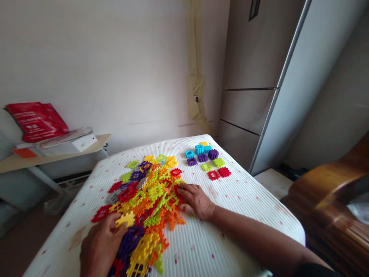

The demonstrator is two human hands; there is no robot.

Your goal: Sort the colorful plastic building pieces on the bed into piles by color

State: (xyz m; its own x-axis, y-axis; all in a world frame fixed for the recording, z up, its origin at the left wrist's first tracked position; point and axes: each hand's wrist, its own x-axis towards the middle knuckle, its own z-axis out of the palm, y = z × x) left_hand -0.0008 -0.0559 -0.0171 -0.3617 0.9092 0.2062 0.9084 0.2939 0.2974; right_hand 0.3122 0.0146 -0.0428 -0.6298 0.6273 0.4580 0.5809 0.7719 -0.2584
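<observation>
Yellow piece point(125, 219) pinched in our left hand point(101, 243), our right hand point(198, 201) half-curled on the mixed heap point(155, 192), its hold indiscernible: we see only a small cluster point(202, 157) apart, grouped by colour, at the far right of the table point(245, 196), most pieces lying heaped.

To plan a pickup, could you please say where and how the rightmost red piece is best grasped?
I'd probably pinch the rightmost red piece by its toothed right edge, from the right: another red piece lies at its left, a green piece beyond.
</observation>
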